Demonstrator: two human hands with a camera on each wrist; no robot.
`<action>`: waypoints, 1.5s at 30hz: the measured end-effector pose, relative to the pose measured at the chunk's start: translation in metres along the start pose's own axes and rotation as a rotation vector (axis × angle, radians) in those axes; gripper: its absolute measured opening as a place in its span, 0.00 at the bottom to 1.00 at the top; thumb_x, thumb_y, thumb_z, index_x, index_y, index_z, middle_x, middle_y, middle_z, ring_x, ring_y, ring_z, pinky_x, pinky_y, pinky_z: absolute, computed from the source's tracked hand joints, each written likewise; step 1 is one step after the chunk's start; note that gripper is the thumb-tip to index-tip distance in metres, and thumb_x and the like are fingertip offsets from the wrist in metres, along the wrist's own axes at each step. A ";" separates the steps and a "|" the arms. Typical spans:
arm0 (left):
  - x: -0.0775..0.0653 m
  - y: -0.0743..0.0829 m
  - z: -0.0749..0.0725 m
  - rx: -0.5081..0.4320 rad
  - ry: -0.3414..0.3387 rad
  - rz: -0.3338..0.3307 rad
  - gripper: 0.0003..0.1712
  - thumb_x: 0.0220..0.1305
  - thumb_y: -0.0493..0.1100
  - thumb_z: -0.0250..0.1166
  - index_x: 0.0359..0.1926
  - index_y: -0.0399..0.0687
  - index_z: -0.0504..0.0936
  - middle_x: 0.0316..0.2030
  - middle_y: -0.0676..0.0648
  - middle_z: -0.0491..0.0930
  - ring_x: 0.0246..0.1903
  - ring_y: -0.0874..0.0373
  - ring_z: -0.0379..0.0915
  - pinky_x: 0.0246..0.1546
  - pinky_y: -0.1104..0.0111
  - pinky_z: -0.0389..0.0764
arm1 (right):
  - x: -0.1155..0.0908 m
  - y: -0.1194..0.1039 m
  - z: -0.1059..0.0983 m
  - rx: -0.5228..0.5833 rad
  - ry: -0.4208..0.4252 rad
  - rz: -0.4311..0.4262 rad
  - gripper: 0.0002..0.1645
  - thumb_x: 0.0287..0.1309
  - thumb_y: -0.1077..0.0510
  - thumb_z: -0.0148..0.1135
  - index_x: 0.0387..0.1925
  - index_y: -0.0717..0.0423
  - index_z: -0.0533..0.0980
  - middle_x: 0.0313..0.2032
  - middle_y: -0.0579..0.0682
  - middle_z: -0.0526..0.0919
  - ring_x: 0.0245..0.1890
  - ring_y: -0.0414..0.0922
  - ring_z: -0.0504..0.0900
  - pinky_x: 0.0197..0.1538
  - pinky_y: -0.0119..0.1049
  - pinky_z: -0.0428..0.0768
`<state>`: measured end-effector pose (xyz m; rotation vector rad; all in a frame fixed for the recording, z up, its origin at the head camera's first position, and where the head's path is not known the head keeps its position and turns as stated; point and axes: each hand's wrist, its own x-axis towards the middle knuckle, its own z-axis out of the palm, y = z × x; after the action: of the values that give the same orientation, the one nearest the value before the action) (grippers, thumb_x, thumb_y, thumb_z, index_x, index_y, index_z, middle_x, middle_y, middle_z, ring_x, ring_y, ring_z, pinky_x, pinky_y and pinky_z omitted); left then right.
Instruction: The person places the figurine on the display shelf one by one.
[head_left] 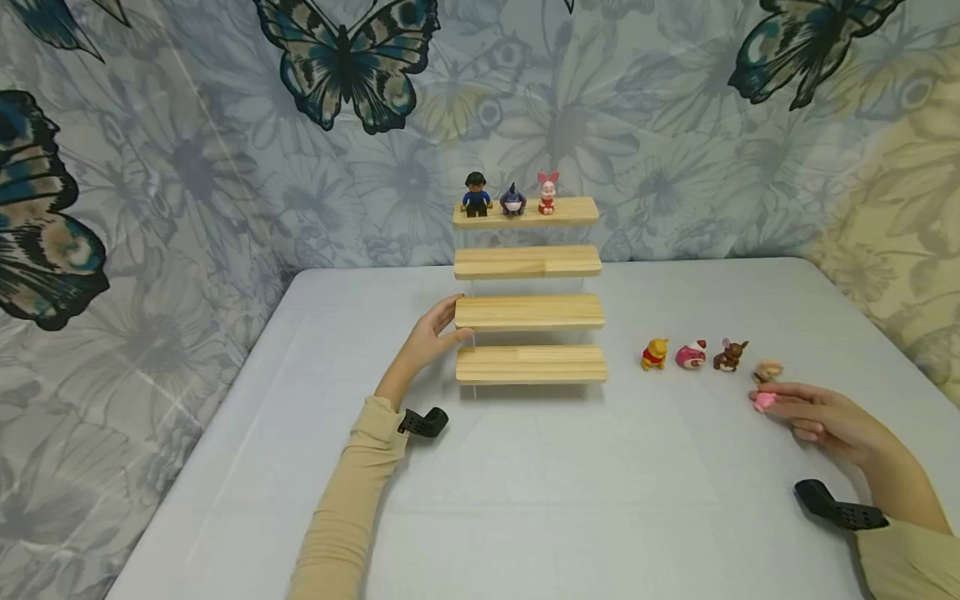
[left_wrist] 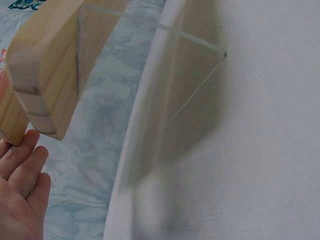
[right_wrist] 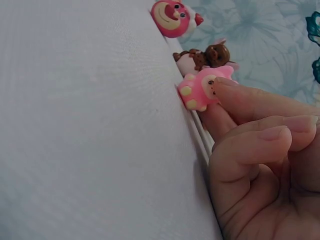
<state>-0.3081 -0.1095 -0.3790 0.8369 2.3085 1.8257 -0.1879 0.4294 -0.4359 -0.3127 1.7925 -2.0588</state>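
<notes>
My left hand (head_left: 433, 337) holds the left end of a wooden tiered display shelf (head_left: 529, 312) at its third board from the top, thumb toward the front and fingers at the far side. In the left wrist view its fingers (left_wrist: 25, 170) touch the board's end. At the right, my right hand (head_left: 836, 421) pinches a small pink figurine (right_wrist: 202, 90) with cream paws between thumb and finger, close over the table. Just behind it is a light tan figurine (head_left: 768, 370). In line to the left stand a brown deer-like figurine (head_left: 729, 356), a pink bear (head_left: 691, 355) and a Winnie-the-Pooh figurine (head_left: 655, 354).
On the top board stand a toy person in blue (head_left: 476, 196), an Eeyore figurine (head_left: 513, 201) and a Piglet figurine (head_left: 547, 194). A white cloth covers the table (head_left: 585, 500); a butterfly-patterned wall covering (head_left: 660, 167) hangs behind. Clear supports (left_wrist: 192, 37) carry the boards.
</notes>
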 end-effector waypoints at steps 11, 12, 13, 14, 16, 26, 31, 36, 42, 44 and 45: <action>0.001 0.002 0.000 -0.003 0.011 0.004 0.35 0.58 0.30 0.59 0.63 0.25 0.53 0.61 0.31 0.55 0.62 0.44 0.50 0.61 0.66 0.53 | 0.001 -0.007 0.001 0.017 -0.008 -0.011 0.27 0.64 0.73 0.36 0.49 0.49 0.77 0.45 0.43 0.79 0.16 0.41 0.54 0.15 0.29 0.59; 0.001 0.002 0.000 -0.005 0.012 -0.002 0.35 0.59 0.30 0.59 0.63 0.25 0.53 0.62 0.32 0.54 0.62 0.44 0.49 0.61 0.66 0.53 | 0.002 -0.007 0.001 0.020 -0.016 -0.018 0.27 0.64 0.73 0.35 0.49 0.49 0.77 0.45 0.43 0.79 0.16 0.41 0.54 0.15 0.29 0.58; 0.000 0.002 0.000 -0.007 0.012 -0.003 0.35 0.58 0.30 0.59 0.63 0.24 0.52 0.62 0.32 0.54 0.62 0.44 0.49 0.61 0.66 0.53 | 0.002 -0.007 0.000 0.023 -0.022 -0.024 0.27 0.64 0.74 0.35 0.49 0.50 0.77 0.45 0.43 0.79 0.16 0.41 0.54 0.15 0.29 0.58; 0.000 0.001 -0.001 -0.010 0.011 -0.005 0.35 0.58 0.30 0.59 0.63 0.24 0.52 0.62 0.32 0.54 0.62 0.44 0.49 0.61 0.66 0.53 | 0.003 -0.007 0.000 0.023 -0.032 -0.029 0.27 0.64 0.74 0.35 0.49 0.50 0.76 0.46 0.44 0.79 0.16 0.41 0.54 0.15 0.29 0.59; -0.001 0.001 -0.001 -0.013 0.012 -0.007 0.35 0.58 0.30 0.59 0.63 0.25 0.53 0.62 0.32 0.54 0.62 0.44 0.49 0.62 0.67 0.53 | 0.003 -0.006 0.000 0.031 -0.047 -0.036 0.27 0.65 0.74 0.34 0.49 0.51 0.76 0.46 0.44 0.79 0.16 0.42 0.54 0.15 0.29 0.58; 0.002 -0.002 0.000 -0.012 0.011 0.008 0.35 0.59 0.30 0.59 0.63 0.27 0.53 0.62 0.33 0.55 0.62 0.45 0.50 0.61 0.68 0.54 | 0.004 -0.005 -0.002 0.046 -0.031 -0.040 0.27 0.65 0.74 0.33 0.47 0.52 0.76 0.45 0.44 0.79 0.15 0.41 0.53 0.15 0.34 0.53; 0.003 -0.001 -0.001 -0.015 0.011 0.002 0.35 0.59 0.31 0.59 0.63 0.28 0.53 0.62 0.32 0.55 0.62 0.45 0.50 0.61 0.68 0.54 | 0.004 -0.008 -0.003 0.052 -0.055 -0.056 0.26 0.65 0.73 0.32 0.48 0.52 0.75 0.45 0.45 0.80 0.14 0.42 0.51 0.16 0.35 0.50; 0.008 -0.018 -0.003 -0.020 0.016 0.019 0.40 0.57 0.43 0.63 0.64 0.30 0.54 0.62 0.34 0.56 0.61 0.48 0.52 0.61 0.69 0.54 | 0.008 -0.009 -0.001 0.087 -0.101 -0.066 0.26 0.66 0.73 0.31 0.49 0.54 0.75 0.46 0.46 0.79 0.14 0.42 0.51 0.16 0.35 0.50; 0.010 -0.031 -0.005 -0.019 0.019 -0.011 0.41 0.56 0.43 0.63 0.65 0.32 0.54 0.62 0.37 0.57 0.62 0.50 0.52 0.61 0.70 0.54 | 0.022 -0.021 0.018 -0.032 -0.029 -0.085 0.24 0.65 0.74 0.33 0.48 0.55 0.75 0.42 0.39 0.77 0.15 0.45 0.47 0.16 0.38 0.48; 0.007 -0.023 -0.004 -0.027 0.016 -0.013 0.39 0.57 0.38 0.62 0.64 0.30 0.53 0.62 0.35 0.56 0.62 0.48 0.51 0.61 0.68 0.53 | 0.029 -0.031 0.025 -0.069 -0.016 -0.092 0.23 0.65 0.73 0.34 0.47 0.55 0.74 0.35 0.43 0.78 0.15 0.46 0.47 0.17 0.40 0.47; 0.005 -0.020 -0.004 -0.030 0.013 -0.016 0.38 0.58 0.36 0.61 0.64 0.28 0.52 0.62 0.34 0.56 0.62 0.46 0.50 0.61 0.67 0.53 | 0.032 -0.037 0.028 -0.077 -0.020 -0.094 0.23 0.65 0.73 0.35 0.47 0.55 0.74 0.32 0.44 0.78 0.15 0.46 0.47 0.18 0.41 0.47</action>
<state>-0.3210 -0.1131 -0.3949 0.8028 2.2829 1.8594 -0.2104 0.3944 -0.3981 -0.4460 1.8815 -2.0441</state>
